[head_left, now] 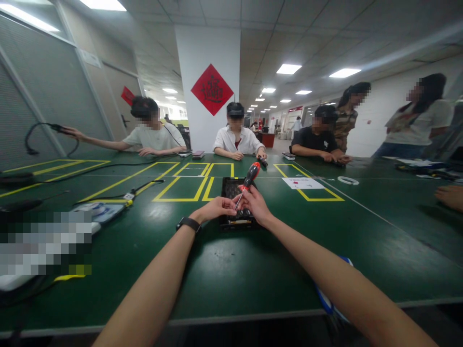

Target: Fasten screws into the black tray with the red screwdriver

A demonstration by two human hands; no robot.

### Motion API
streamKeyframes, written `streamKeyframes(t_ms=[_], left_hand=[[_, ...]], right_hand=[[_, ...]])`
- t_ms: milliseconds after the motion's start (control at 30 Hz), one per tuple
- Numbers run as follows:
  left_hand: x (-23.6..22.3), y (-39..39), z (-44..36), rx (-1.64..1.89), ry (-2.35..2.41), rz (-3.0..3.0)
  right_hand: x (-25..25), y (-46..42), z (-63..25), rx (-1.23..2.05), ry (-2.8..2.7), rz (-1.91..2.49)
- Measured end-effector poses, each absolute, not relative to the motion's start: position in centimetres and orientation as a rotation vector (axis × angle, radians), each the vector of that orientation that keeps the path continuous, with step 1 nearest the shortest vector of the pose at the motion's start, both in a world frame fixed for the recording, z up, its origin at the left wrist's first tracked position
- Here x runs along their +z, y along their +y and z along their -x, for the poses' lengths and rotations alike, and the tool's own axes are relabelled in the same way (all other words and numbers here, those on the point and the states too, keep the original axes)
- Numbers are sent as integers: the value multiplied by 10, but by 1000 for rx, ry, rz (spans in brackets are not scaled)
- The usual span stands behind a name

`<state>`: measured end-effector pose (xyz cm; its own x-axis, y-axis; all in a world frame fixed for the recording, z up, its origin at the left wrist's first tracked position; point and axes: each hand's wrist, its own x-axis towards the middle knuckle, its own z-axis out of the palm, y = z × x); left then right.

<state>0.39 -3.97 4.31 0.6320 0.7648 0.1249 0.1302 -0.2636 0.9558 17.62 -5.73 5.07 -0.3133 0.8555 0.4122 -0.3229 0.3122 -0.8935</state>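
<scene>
A screwdriver (251, 176) with a black and red handle is held tilted in my right hand (256, 205), its handle pointing up and its shaft running down to the left. My left hand (219, 208), with a dark watch (188, 224) on the wrist, has its fingers pinched near the shaft's lower end. Whether they grip the shaft tip or a small part there is too small to tell. Below both hands an open black case (224, 222) lies on the green table, with dark compartments and a pale strip near its front edge. My hands partly cover it.
Yellow tape rectangles mark the green table (217, 279). A white paper sheet (303, 183) and a white ring (347, 180) lie to the right. Cables and a packet (104, 210) are at left. Several people sit or stand across the table; another hand (450, 196) rests at far right.
</scene>
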Motion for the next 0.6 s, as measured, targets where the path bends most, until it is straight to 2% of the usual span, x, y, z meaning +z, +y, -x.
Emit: streamKeyframes(t_ms=[267, 600], left_hand=[[46, -41, -1, 688, 691, -1824], [44, -41, -3, 787, 689, -1727]], right_hand=[[51, -56, -179, 1386, -1422, 516], [50, -56, -179, 1286, -1427, 522]])
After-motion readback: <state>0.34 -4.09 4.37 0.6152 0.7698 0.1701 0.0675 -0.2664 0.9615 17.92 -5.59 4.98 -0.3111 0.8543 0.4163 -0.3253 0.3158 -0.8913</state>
